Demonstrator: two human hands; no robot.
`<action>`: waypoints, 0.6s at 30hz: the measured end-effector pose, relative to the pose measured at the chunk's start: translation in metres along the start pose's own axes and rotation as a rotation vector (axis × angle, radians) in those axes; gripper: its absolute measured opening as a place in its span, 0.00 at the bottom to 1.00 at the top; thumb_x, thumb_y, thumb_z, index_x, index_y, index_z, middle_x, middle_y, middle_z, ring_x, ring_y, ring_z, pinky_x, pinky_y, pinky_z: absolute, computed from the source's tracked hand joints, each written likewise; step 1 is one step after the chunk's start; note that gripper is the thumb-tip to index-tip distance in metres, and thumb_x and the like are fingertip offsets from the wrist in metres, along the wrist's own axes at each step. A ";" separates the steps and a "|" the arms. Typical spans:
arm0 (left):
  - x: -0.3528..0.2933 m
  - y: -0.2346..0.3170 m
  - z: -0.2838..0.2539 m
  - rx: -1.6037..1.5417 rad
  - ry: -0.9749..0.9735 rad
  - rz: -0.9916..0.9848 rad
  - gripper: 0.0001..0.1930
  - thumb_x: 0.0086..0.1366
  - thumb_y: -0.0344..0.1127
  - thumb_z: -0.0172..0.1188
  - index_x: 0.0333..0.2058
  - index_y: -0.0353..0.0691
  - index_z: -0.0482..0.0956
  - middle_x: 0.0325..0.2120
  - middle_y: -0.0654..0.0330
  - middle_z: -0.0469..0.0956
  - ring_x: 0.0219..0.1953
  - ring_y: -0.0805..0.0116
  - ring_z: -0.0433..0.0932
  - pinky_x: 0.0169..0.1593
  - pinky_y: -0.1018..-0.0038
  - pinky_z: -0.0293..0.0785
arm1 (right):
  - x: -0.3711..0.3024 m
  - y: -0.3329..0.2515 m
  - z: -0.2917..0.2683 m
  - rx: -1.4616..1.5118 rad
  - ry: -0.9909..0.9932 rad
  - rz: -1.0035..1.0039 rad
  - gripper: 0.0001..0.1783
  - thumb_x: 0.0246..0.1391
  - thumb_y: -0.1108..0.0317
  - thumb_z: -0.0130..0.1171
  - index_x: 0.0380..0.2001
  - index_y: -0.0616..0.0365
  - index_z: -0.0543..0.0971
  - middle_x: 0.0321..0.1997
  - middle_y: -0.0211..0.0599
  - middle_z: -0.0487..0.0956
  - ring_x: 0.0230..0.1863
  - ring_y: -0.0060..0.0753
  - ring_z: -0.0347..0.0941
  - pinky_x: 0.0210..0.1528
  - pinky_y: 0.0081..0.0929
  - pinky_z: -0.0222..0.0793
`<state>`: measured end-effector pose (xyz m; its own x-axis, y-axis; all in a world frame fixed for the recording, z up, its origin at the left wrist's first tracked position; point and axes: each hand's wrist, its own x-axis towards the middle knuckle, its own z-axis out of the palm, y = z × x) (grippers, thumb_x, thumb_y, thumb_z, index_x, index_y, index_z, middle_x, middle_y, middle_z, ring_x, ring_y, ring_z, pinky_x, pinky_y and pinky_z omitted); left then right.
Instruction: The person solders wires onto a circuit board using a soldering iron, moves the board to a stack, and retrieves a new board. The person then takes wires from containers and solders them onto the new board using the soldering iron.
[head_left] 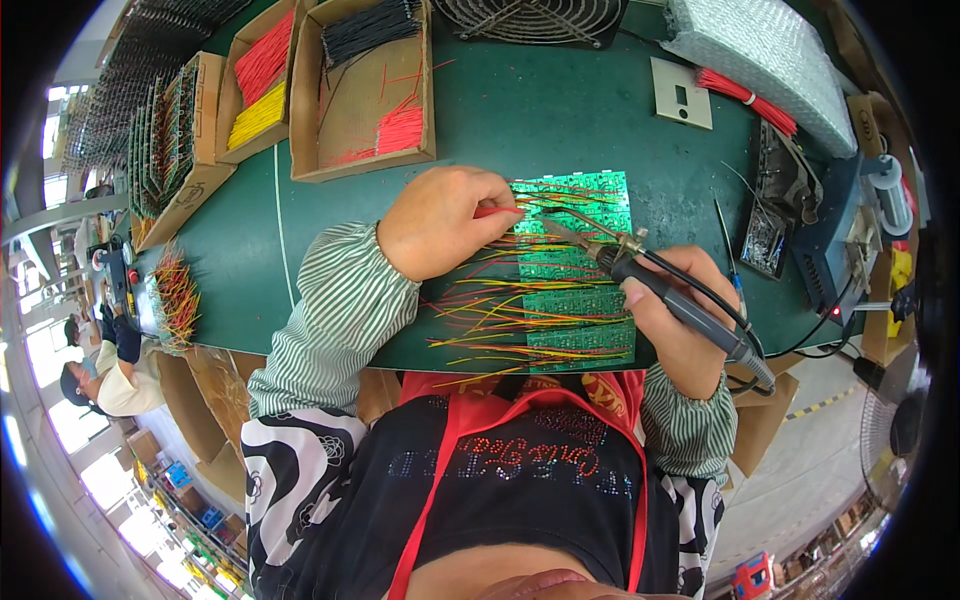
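A green circuit board panel (575,262) lies on the green work surface, with red, yellow and dark wires (480,310) running out from its left side. Over the panel's upper left, my left hand (448,220) is closed in a pinch on red wire (497,212); how many strands it holds I cannot tell. My right hand (685,315) grips a soldering iron (660,285) by its dark handle. A thin curved tube and black cable run along the iron. Its tip points at the upper part of the panel, near the pinched red wire.
Cardboard boxes of cut wires (365,165) stand at the back left, beside a box of upright boards (200,175). A fan grille (530,15), bubble wrap (760,60), red wire bundle (745,95), dark tray (768,215) and blue soldering unit (828,235) occupy the back and right.
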<state>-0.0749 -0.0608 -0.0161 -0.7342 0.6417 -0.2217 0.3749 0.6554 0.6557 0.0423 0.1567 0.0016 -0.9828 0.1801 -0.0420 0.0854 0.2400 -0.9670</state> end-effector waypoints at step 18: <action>-0.003 0.025 0.007 0.122 0.187 0.187 0.06 0.53 0.33 0.58 0.26 0.37 0.75 0.22 0.56 0.73 0.24 0.59 0.72 0.29 0.68 0.67 | -0.008 0.012 -0.017 -0.009 0.123 0.020 0.09 0.39 0.74 0.63 0.27 0.63 0.76 0.19 0.29 0.76 0.21 0.13 0.69 0.24 0.13 0.64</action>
<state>-0.0593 -0.0435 -0.0045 -0.7331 0.6790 0.0390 0.5706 0.5828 0.5786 0.0542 0.1745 -0.0050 -0.9533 0.3006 -0.0296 0.1068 0.2439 -0.9639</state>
